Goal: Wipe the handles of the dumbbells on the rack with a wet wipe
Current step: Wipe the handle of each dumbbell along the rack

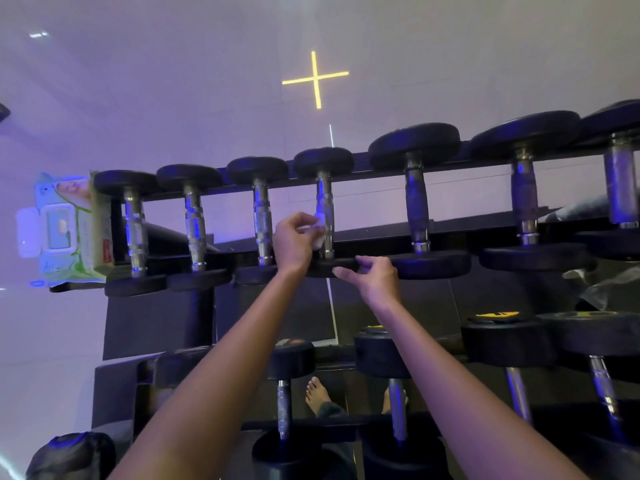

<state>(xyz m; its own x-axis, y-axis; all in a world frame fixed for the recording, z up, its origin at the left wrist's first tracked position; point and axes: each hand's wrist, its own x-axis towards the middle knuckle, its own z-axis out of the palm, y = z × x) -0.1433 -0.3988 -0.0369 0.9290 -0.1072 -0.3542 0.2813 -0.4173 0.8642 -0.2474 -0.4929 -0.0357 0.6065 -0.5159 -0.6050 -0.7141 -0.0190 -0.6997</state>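
Fingers, L hand, pinch wipe on handle; R hand grips head.

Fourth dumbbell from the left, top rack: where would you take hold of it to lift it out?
By the knurled handle, mid-span, hand coming down from above. It lies bare across the rack between two wide round heads, with neighbours close on both sides. The left hand holds the wipe on its near part.
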